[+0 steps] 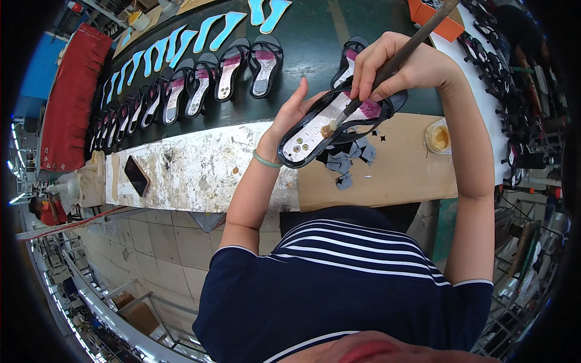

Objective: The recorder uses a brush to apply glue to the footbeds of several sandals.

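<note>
My left hand [293, 112] grips a black strappy sandal [310, 134] from its left side, thumb raised along the edge and the other fingers hidden beneath. The sandal is tilted above the workbench, its pale insole with a purplish patch facing up and several small round marks at the heel. Pinched in my right hand [404, 71] is a long-handled brush [417, 37], its bristles touching the insole near a yellowish-brown smear. Below the sandal lie grey cut-out scraps [349, 160] on brown cardboard [405, 181]. An open tub of yellowish paste [438, 137] stands right of them.
A row of similar sandals [227, 72] lines the dark green surface, with light-blue sole-shaped pieces [175, 47] behind. A phone [137, 176] rests on the stained white board [200, 166]. Red cloth [71, 100] is at far left, an orange box [440, 19] at back right.
</note>
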Action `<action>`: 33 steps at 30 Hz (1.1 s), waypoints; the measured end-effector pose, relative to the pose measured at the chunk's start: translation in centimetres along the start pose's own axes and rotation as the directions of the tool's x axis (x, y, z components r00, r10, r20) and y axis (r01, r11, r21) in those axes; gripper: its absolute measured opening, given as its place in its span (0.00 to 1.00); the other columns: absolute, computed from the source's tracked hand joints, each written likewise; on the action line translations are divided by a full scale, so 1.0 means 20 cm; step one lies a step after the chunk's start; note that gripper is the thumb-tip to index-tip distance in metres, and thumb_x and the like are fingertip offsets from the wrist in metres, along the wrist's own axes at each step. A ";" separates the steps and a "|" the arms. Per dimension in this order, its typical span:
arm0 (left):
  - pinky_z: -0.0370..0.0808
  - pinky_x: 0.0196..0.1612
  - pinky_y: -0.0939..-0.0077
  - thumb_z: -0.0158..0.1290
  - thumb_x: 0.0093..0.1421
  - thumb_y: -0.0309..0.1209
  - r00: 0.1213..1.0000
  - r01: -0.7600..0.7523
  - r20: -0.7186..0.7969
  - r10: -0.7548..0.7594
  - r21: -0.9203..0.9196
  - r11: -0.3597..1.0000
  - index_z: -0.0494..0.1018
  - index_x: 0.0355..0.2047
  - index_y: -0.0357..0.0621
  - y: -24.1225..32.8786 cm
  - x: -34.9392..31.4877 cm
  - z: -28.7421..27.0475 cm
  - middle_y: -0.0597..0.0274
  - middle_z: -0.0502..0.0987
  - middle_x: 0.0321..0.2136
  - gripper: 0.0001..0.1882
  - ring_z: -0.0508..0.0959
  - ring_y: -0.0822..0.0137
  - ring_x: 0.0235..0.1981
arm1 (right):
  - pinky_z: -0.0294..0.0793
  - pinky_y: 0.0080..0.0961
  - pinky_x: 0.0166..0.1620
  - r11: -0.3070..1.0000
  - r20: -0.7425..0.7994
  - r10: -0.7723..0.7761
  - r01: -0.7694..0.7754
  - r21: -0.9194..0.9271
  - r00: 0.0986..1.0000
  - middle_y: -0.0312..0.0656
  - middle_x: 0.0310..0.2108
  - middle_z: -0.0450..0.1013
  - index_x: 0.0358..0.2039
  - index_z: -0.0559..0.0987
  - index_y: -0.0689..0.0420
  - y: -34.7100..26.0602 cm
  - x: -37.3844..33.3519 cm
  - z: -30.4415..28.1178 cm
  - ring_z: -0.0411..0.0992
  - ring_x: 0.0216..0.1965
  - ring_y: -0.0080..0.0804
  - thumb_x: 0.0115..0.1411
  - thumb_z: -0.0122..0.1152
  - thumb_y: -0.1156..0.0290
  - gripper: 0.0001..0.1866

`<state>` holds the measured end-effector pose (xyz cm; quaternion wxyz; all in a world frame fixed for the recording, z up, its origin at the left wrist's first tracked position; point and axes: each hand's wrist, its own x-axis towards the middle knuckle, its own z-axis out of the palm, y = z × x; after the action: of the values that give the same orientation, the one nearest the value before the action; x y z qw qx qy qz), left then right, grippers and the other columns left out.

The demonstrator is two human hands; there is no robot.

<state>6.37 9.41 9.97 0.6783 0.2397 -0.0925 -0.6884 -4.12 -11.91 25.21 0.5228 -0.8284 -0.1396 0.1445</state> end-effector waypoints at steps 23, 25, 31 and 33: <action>0.78 0.49 0.74 0.34 0.65 0.64 0.998 -0.013 0.062 0.012 0.007 1.000 0.59 0.63 0.33 -0.02 -0.02 -0.03 0.48 0.72 0.54 0.44 0.78 0.64 0.49 | 0.72 0.20 0.34 0.994 -0.246 0.074 -0.092 -0.060 0.966 0.36 0.23 0.75 0.27 0.85 0.64 0.11 -0.15 0.03 0.74 0.28 0.24 0.43 0.63 0.82 0.08; 0.78 0.50 0.73 0.34 0.66 0.64 0.991 0.000 0.130 0.008 -0.059 0.998 0.59 0.63 0.33 -0.01 -0.01 -0.07 0.48 0.72 0.54 0.44 0.78 0.64 0.50 | 0.72 0.21 0.32 0.992 -0.314 0.061 -0.093 -0.087 0.948 0.37 0.22 0.75 0.26 0.84 0.64 0.11 -0.16 0.07 0.74 0.26 0.25 0.44 0.62 0.82 0.07; 0.79 0.48 0.71 0.30 0.66 0.65 0.980 -0.061 0.188 0.061 -0.006 0.998 0.61 0.61 0.34 -0.02 -0.01 -0.09 0.49 0.74 0.52 0.44 0.79 0.63 0.47 | 0.70 0.24 0.30 0.937 -0.402 -0.231 0.091 -0.337 0.886 0.42 0.23 0.75 0.24 0.81 0.65 0.10 -0.06 0.31 0.74 0.27 0.31 0.44 0.61 0.84 0.04; 0.80 0.44 0.70 0.29 0.65 0.66 0.990 -0.127 -0.052 0.132 0.099 0.987 0.62 0.60 0.34 -0.04 -0.01 -0.06 0.49 0.75 0.49 0.45 0.80 0.61 0.44 | 0.71 0.24 0.30 0.944 -0.414 -0.253 0.130 -0.302 0.875 0.42 0.24 0.76 0.24 0.81 0.65 0.06 -0.06 0.35 0.75 0.28 0.31 0.44 0.62 0.84 0.04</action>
<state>6.19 9.90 8.62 0.7119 0.2851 -0.1209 -0.6303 -7.81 -7.09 21.27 0.4370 -0.8836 -0.1158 -0.1225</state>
